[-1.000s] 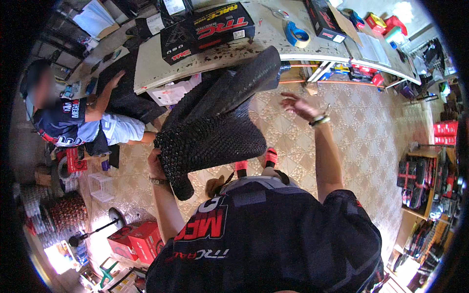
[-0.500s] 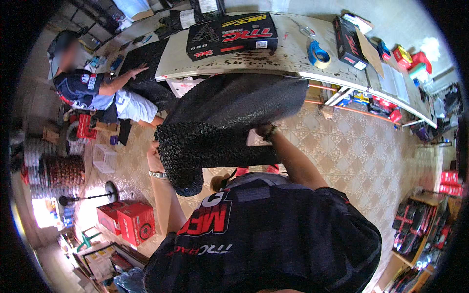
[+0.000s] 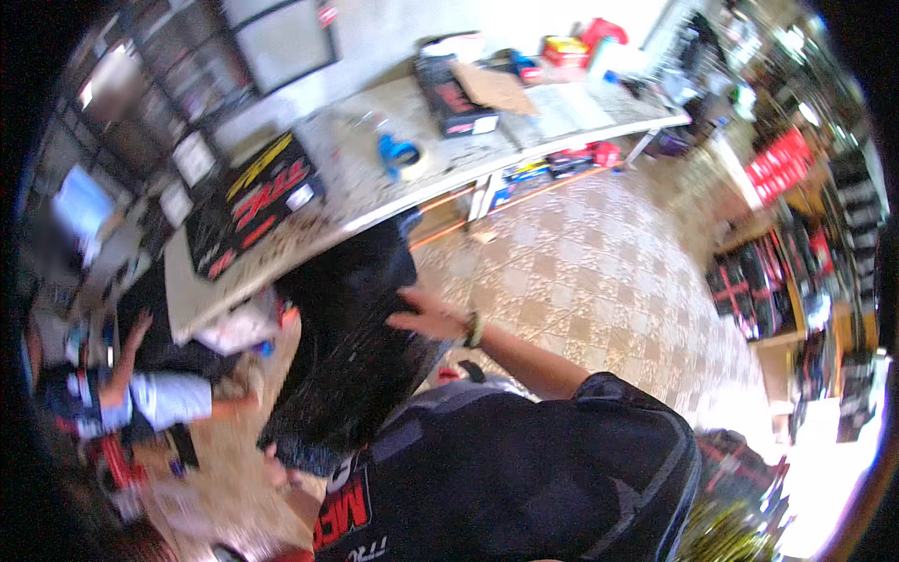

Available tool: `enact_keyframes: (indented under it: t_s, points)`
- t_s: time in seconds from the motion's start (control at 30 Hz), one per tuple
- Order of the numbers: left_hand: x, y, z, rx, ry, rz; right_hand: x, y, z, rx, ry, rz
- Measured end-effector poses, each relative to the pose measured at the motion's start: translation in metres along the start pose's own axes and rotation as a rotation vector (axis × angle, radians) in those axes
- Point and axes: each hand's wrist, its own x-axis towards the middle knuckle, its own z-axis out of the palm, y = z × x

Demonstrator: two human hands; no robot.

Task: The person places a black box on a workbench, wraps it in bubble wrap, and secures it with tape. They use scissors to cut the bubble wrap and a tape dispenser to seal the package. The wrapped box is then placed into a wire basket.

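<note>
My left hand (image 3: 279, 468) is closed on the lower end of a long black sheet (image 3: 342, 347) with a bubbled texture, though motion blurs its fingertips. The sheet slants away from my body up to the front edge of the worktable (image 3: 348, 228). My right hand (image 3: 421, 314), a bracelet at its wrist, is over the sheet's right side with its fingers spread. I cannot tell whether it touches the surface.
The worktable holds black boxes (image 3: 251, 201), blue tape (image 3: 398, 155) and a cardboard piece (image 3: 492, 89). A person (image 3: 140, 393) works at the left. Stacked goods and shelves (image 3: 749, 281) line the right, beside tiled floor (image 3: 590, 262).
My view has swung round and blurred. The sheet now lies more lengthwise away from me. My right hand has come from under it to above its right side, fingers spread.
</note>
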Motion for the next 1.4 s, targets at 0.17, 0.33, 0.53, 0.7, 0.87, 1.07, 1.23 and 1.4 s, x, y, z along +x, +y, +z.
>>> enact_keyframes:
  t_s: [0.17,0.33,0.53,0.7,0.87,1.07,1.23,1.4]
  points:
    - [0.017,0.047,0.028,0.026,0.195,0.127,0.01,-0.085,0.005,0.06,-0.081,-0.349]
    - [-0.009,0.111,0.029,-0.019,0.383,0.33,0.009,-0.162,-0.019,0.072,-0.086,-0.562]
    - [-0.045,0.178,0.006,-0.171,0.497,0.536,0.074,-0.137,-0.03,0.007,-0.072,-0.502]
    - [0.067,0.176,0.086,-0.51,0.158,0.43,0.198,-0.05,-0.026,-0.072,0.055,-0.29]
    - [0.178,0.243,0.174,-0.484,-0.041,0.337,0.332,-0.026,-0.056,-0.281,0.21,-0.299]
    - [0.282,0.334,0.23,0.006,-0.129,0.553,0.475,-0.001,-0.097,-0.08,0.209,-0.275]
    - [0.39,0.334,0.249,0.444,-0.105,0.574,0.533,0.108,-0.074,-0.552,0.298,-0.072]
    - [0.445,0.3,0.248,0.527,-0.018,0.452,0.543,0.161,-0.068,-0.531,0.367,0.166]
